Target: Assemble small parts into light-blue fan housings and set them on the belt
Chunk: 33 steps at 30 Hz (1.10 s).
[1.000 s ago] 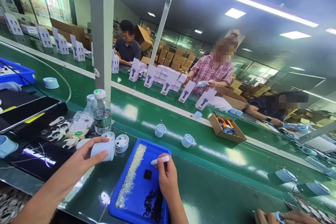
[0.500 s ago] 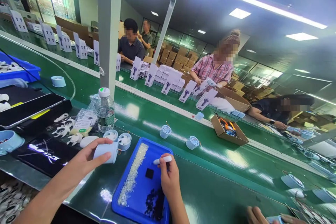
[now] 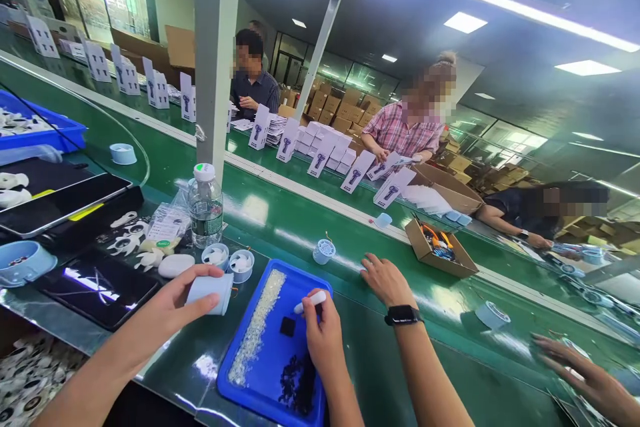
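While your left hand wraps its thumb and fingers around the pale blue cup-shaped part, you hold it on its side above the belt, maybe so its open end faces your other hand. Your right hand is closed on a small white stick, pinched like a pen, with its tip just past your fingers and over the blue tray. Under that hand lie a strip of tiny clear bits, a black square and a heap of small black bits, all close for picking.

Just beyond the cup sit two more round parts and a water bottle. Right of your stick hand, a co-worker's hand with a black watch lies on the green belt.

You cannot see inside the cup. The black bits are too small to tell apart, and your arms are cut off at the bottom edge.
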Available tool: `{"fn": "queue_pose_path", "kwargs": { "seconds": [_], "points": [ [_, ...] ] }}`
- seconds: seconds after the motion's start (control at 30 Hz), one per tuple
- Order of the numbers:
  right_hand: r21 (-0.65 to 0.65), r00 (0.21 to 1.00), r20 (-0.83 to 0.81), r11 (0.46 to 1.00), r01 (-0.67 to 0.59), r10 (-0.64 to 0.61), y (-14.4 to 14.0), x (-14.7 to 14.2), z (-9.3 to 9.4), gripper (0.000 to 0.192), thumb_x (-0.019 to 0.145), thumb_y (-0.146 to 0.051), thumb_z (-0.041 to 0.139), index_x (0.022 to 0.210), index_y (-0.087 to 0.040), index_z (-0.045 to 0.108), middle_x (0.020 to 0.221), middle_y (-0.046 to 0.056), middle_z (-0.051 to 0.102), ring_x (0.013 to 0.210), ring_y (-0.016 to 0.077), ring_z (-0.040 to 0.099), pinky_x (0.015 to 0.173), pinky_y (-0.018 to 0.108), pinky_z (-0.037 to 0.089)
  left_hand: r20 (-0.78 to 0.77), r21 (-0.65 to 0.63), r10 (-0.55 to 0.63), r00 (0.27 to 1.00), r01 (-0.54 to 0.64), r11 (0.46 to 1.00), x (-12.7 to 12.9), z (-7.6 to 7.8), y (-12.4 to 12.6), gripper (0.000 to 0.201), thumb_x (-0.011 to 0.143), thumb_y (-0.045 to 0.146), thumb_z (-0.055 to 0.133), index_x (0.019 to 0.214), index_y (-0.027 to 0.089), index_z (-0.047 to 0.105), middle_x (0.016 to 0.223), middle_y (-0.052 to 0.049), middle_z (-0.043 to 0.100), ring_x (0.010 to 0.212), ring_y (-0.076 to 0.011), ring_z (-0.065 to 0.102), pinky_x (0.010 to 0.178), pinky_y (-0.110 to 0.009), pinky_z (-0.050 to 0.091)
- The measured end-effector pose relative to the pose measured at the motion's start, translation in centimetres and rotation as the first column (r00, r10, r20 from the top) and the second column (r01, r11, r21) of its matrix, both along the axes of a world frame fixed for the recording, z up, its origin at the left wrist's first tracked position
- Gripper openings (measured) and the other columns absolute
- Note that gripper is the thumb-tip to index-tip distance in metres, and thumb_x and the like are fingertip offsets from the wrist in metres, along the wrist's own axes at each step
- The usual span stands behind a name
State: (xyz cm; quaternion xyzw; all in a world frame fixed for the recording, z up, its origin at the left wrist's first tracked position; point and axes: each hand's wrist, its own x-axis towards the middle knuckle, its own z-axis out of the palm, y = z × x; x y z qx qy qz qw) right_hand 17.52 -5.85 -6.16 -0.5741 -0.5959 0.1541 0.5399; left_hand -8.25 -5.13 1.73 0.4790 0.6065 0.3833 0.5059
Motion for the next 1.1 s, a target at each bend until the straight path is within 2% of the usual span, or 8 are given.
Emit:
{"fn": "queue_pose_path", "kwargs": {
  "seconds": [0.13,0.27,0.37,0.43,0.67,0.83,1.0,1.1],
  "points": [
    [-0.064,0.998,-0.067,0.998,0.007,-0.011,-0.8,0.1,-0.3,0.022,0.091,-0.039,0.044,0.084,-0.02,0.052,0.071,-0.001,0.053,0.062,0.0127,0.05,0.06,0.024,0.043,-0.016,-0.013,-0.027,1.0,0.027,1.0,-0.5,0.2,0.0,0.053,0.057,0.058,0.071,0.101,0.029,0.064,0.112,-0.005,0.065,0.109,-0.0304,0.057,0.091,-0.038,0.048],
    [-0.112,0.982,-0.179,0.993,0.043,-0.063,-3.3,-0.1,-0.7,0.025,0.091,-0.043,0.042,0.083,-0.02,0.05,0.067,-0.002,0.049,0.057,0.0119,0.046,0.054,0.023,0.04,0.042,-0.044,-0.019,0.999,0.021,0.999,-0.3,0.2,-0.5,0.055,0.059,0.057,0.07,0.105,0.028,0.061,0.1,-0.005,0.069,0.097,-0.0279,0.062,0.086,-0.036,0.049],
    [-0.105,0.979,-0.188,0.993,0.059,-0.078,-4.9,-0.5,-0.8,0.028,0.091,-0.044,0.041,0.078,-0.022,0.05,0.063,-0.002,0.048,0.055,0.0124,0.046,0.051,0.023,0.04,0.078,-0.034,0.029,0.997,-0.027,0.999,0.3,-0.1,-0.7,0.053,0.061,0.058,0.069,0.104,0.028,0.059,0.094,-0.004,0.07,0.091,-0.0262,0.064,0.081,-0.034,0.05],
    [-0.104,0.98,-0.182,0.993,0.06,-0.078,-5.4,-0.7,-0.8,0.029,0.091,-0.044,0.041,0.075,-0.022,0.05,0.062,-0.002,0.048,0.054,0.0133,0.046,0.051,0.025,0.04,0.094,-0.034,0.016,0.995,-0.013,0.999,0.8,-0.3,-0.6,0.054,0.06,0.057,0.069,0.104,0.028,0.059,0.094,-0.004,0.07,0.09,-0.0261,0.064,0.078,-0.033,0.05],
    [-0.117,0.985,-0.16,0.992,0.041,-0.059,-5.0,-0.5,-0.3,0.025,0.091,-0.042,0.043,0.075,-0.024,0.052,0.064,0.001,0.052,0.056,0.0157,0.049,0.051,0.028,0.041,0.088,-0.05,-0.081,0.993,0.086,0.995,1.5,-0.3,-0.2,0.057,0.06,0.057,0.07,0.106,0.025,0.059,0.097,-0.006,0.069,0.092,-0.0277,0.063,0.082,-0.036,0.047],
    [-0.138,0.988,-0.151,0.99,0.023,-0.044,-4.9,-0.4,-0.6,0.025,0.091,-0.042,0.042,0.076,-0.024,0.05,0.064,-0.001,0.049,0.056,0.0146,0.048,0.053,0.027,0.041,0.079,-0.074,-0.03,0.996,0.036,0.997,1.5,-0.1,-0.6,0.054,0.063,0.058,0.067,0.106,0.028,0.057,0.096,-0.004,0.069,0.091,-0.0273,0.063,0.08,-0.035,0.045],
    [-0.158,0.986,-0.156,0.987,0.027,-0.052,-5.1,-0.4,-1.4,0.023,0.093,-0.04,0.04,0.083,-0.022,0.05,0.066,-0.003,0.048,0.058,0.0122,0.046,0.055,0.023,0.04,0.09,-0.117,-0.098,0.991,0.108,0.987,1.4,-0.1,-0.4,0.054,0.064,0.056,0.069,0.107,0.026,0.056,0.098,-0.004,0.069,0.093,-0.0268,0.062,0.081,-0.033,0.045],
    [-0.164,0.989,-0.143,0.986,0.003,-0.027,-5.1,-0.3,-1.5,0.023,0.093,-0.04,0.04,0.084,-0.021,0.051,0.068,-0.003,0.048,0.059,0.0118,0.046,0.056,0.022,0.041,0.076,-0.105,-0.076,0.994,0.084,0.991,1.7,-0.2,-0.4,0.055,0.063,0.058,0.067,0.106,0.026,0.057,0.096,-0.004,0.069,0.092,-0.0278,0.063,0.079,-0.034,0.046]
  ]
}}
